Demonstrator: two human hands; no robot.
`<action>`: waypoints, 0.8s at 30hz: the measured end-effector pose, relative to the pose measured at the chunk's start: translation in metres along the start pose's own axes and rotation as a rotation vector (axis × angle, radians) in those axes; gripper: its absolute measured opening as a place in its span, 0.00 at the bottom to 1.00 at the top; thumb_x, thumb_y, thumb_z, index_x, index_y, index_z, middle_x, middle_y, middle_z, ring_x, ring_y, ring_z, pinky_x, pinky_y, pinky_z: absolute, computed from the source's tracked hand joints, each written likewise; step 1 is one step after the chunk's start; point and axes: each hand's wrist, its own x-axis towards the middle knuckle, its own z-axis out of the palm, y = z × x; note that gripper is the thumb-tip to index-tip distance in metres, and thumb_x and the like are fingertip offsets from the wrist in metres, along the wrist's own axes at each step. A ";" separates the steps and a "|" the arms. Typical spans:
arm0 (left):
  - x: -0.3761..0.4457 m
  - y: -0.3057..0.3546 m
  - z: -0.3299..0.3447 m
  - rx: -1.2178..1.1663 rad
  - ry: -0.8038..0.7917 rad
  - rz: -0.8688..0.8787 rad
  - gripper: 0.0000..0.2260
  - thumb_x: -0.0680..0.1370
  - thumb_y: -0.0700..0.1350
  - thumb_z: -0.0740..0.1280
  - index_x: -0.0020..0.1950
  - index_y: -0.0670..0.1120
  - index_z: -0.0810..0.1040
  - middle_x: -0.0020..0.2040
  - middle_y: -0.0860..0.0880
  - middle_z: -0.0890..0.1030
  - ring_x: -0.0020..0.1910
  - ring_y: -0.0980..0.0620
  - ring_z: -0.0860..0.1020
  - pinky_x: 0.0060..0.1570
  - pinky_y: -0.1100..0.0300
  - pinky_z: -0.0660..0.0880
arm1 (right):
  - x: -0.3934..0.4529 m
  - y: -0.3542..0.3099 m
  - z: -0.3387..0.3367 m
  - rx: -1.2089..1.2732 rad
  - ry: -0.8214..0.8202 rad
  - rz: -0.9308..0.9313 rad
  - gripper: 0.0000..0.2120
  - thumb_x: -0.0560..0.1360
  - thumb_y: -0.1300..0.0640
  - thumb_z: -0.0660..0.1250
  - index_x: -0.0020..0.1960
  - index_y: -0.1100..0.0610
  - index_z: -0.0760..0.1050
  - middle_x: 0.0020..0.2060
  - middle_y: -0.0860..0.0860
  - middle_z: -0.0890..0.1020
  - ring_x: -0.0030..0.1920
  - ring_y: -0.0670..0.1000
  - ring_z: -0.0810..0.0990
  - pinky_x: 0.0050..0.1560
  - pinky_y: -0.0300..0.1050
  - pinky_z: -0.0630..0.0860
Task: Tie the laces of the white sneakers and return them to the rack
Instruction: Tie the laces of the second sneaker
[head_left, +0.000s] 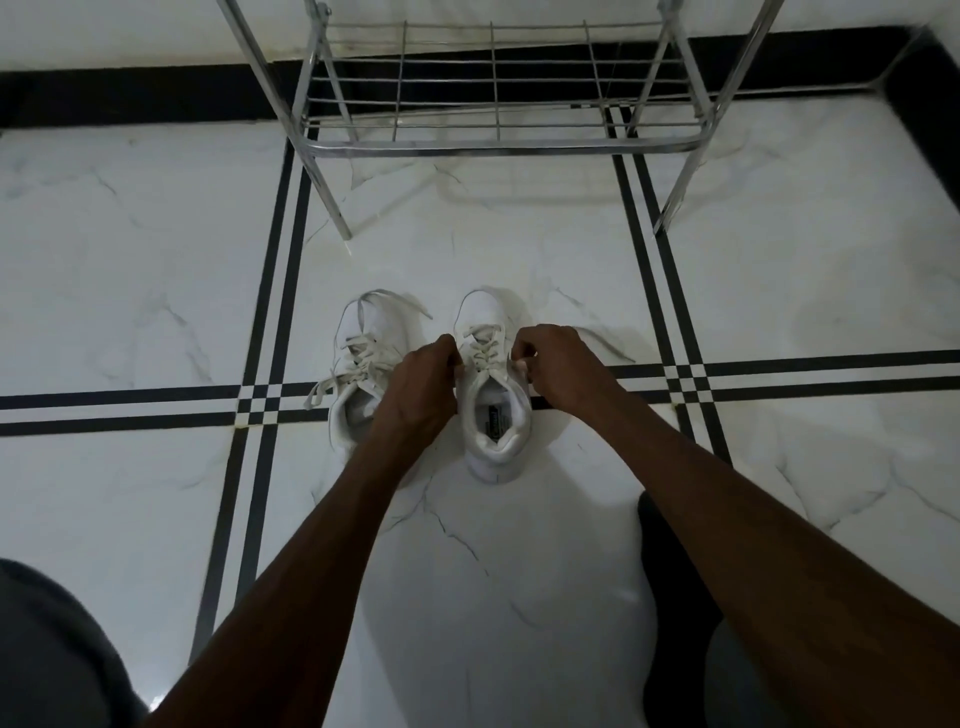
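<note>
Two white sneakers stand side by side on the marble floor, toes pointing away from me. The left sneaker (363, 364) has loose laces spilling over its toe and left side. The right sneaker (491, 389) sits between my hands. My left hand (423, 384) is closed at its left eyelets, fingers pinched on a lace. My right hand (558, 364) is closed at its right eyelets, pinching the other lace end. The metal shoe rack (498, 148) stands just beyond the sneakers, its lowest wire shelf bare.
White marble floor tiles with black double stripes (270, 312) cross around the shoes. A black skirting band (130, 98) runs along the far wall behind the rack. My knees in dark clothing show at the bottom left (47, 649) and bottom right (685, 623).
</note>
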 end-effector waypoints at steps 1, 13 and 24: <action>0.001 0.000 0.001 0.001 0.015 -0.013 0.12 0.70 0.33 0.71 0.46 0.45 0.73 0.44 0.44 0.83 0.42 0.42 0.83 0.38 0.42 0.81 | -0.001 0.001 0.000 0.015 -0.005 -0.012 0.08 0.73 0.72 0.64 0.47 0.64 0.80 0.42 0.59 0.85 0.43 0.58 0.84 0.44 0.55 0.81; -0.004 0.010 0.009 -0.011 0.075 -0.017 0.09 0.70 0.27 0.67 0.42 0.39 0.74 0.41 0.43 0.77 0.38 0.44 0.75 0.35 0.50 0.71 | 0.003 0.009 0.001 0.014 0.120 -0.066 0.09 0.72 0.66 0.71 0.46 0.56 0.87 0.37 0.50 0.81 0.40 0.49 0.81 0.44 0.49 0.81; -0.007 0.002 0.010 -0.158 0.055 -0.034 0.14 0.67 0.26 0.65 0.43 0.41 0.67 0.41 0.52 0.81 0.41 0.43 0.81 0.36 0.44 0.79 | -0.007 0.010 0.019 0.126 0.259 0.140 0.03 0.72 0.63 0.74 0.41 0.60 0.87 0.37 0.57 0.87 0.36 0.49 0.81 0.44 0.45 0.80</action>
